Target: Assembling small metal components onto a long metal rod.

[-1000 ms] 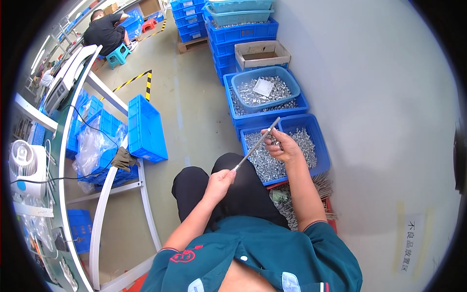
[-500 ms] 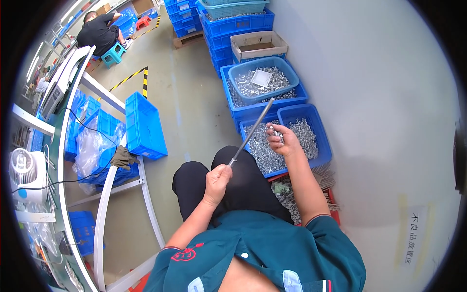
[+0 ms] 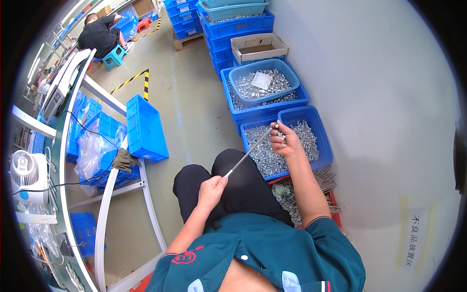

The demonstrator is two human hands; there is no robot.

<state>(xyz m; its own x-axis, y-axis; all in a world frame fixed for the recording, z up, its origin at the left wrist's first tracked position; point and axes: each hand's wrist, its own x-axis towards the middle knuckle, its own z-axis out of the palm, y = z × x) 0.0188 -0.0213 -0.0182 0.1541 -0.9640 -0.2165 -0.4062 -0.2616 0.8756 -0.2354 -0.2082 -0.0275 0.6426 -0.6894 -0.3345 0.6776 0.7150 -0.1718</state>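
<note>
My left hand (image 3: 211, 191) is closed around one end of a thin metal rod (image 3: 249, 152), which slants up and away to the right above my knees. A lighter section of the rod shows just beyond my thumb. At its far end my right hand (image 3: 286, 141) is closed on several small shiny metal nuts (image 3: 280, 135). Thumb and forefinger pinch at the rod's tip, partly hiding it. Both hands are in the air; the right one is over a blue bin (image 3: 325, 155) filled with similar small metal parts (image 3: 265, 158).
Beyond it stands another blue bin with a light-blue basket (image 3: 296, 85) of metal parts. Thin metal rods (image 3: 323, 182) lie beside my right forearm. Stacked blue crates (image 3: 238, 24) line the wall. On the left are a white-framed workbench (image 3: 104, 214), a fan (image 3: 26, 170) and a seated person (image 3: 99, 36).
The rod's far end has swung down and meets the fingers of my right hand. My left hand has moved slightly down and left; the right fingers have closed in at the tip.
</note>
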